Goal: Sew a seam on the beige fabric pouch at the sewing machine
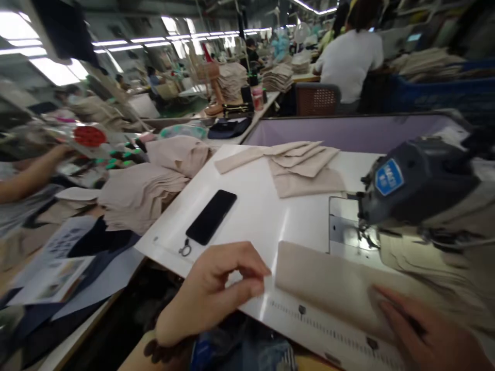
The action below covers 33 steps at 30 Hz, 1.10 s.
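A folded beige fabric piece (325,278) lies along the front of the white sewing table, partly over its printed ruler scale. My right hand (433,330) grips this fabric near its right part, thumb and fingers closed at the cloth; motion blurs it a little. Just off the fabric's left end is my left hand (216,288), fingers curled with a gap between thumb and forefinger and nothing visible in it. Behind the fabric at the right stands the sewing machine head (417,180), its needle area above a metal plate (344,221).
A black phone (211,216) with a ring lies left of centre. Loose beige pieces (301,165) rest at the table's back. More stacked fabric (139,190) fills the left side table, beside a co-worker's arm (34,172). Another person (350,62) sits ahead.
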Each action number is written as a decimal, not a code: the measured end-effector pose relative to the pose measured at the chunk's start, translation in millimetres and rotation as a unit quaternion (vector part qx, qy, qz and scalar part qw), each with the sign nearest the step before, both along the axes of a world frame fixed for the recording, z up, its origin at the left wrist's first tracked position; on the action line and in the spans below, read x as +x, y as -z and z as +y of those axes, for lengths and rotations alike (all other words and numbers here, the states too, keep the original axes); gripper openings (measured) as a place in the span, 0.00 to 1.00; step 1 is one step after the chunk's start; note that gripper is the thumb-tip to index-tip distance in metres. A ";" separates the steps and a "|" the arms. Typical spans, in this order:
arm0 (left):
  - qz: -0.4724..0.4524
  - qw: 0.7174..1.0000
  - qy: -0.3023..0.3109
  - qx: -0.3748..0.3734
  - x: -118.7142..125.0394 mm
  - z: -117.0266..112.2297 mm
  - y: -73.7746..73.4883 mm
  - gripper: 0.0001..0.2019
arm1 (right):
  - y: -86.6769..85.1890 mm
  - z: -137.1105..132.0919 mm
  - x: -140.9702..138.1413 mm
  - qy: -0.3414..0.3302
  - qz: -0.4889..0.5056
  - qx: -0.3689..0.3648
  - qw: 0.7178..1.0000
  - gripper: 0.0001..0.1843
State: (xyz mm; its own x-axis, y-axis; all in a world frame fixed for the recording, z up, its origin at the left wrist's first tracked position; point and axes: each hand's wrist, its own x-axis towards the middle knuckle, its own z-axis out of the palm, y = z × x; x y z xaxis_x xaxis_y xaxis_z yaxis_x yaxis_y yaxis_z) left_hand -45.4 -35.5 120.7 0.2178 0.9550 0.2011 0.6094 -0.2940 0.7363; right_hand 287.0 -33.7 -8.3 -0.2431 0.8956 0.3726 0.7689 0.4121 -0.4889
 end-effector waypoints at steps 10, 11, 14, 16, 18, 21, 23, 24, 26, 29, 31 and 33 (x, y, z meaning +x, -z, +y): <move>0.092 0.996 -0.007 -0.019 30.2 15.8 77.8 0.07 | -20.6 -3.0 -13.0 0.010 -0.037 -0.030 0.999 0.15; 0.107 0.994 -0.017 0.008 31.7 15.8 78.9 0.08 | -20.4 -3.4 -12.7 0.011 -0.036 -0.033 0.999 0.14; 0.135 0.987 0.026 0.087 40.6 14.7 78.2 0.10 | -20.4 -3.8 -12.4 0.012 -0.033 -0.042 0.998 0.14; 0.148 0.979 0.084 0.113 49.1 13.7 76.3 0.11 | -21.2 -3.3 -12.9 0.011 -0.034 -0.042 0.998 0.14; 0.170 0.969 0.122 0.128 56.4 13.4 75.4 0.11 | -22.1 -2.9 -13.2 0.009 -0.039 -0.035 0.999 0.14; 0.214 0.958 0.131 0.138 60.0 13.9 78.2 0.13 | -22.9 -2.8 -12.9 0.004 -0.049 -0.024 0.999 0.14; 0.240 0.955 0.117 0.130 57.8 13.6 82.3 0.13 | -22.7 -2.6 -12.6 0.001 -0.049 -0.025 0.999 0.14; 0.250 0.954 0.109 0.126 56.1 13.1 84.5 0.14 | -22.4 -2.4 -12.6 0.001 -0.047 -0.028 0.999 0.14; 0.263 0.953 0.089 0.118 53.2 11.5 88.3 0.14 | -21.8 -1.6 -12.9 0.004 -0.042 -0.034 0.999 0.14; 0.279 0.951 0.072 0.110 51.7 9.7 92.0 0.15 | -22.2 -0.6 -13.9 0.009 -0.033 -0.047 0.998 0.14; 0.288 0.948 0.071 0.111 51.8 10.0 93.5 0.16 | -24.0 -1.0 -14.6 0.015 -0.024 -0.061 0.998 0.14; 0.292 0.946 0.074 0.118 51.4 11.5 94.9 0.16 | -26.6 -2.1 -15.3 0.022 -0.013 -0.078 0.997 0.13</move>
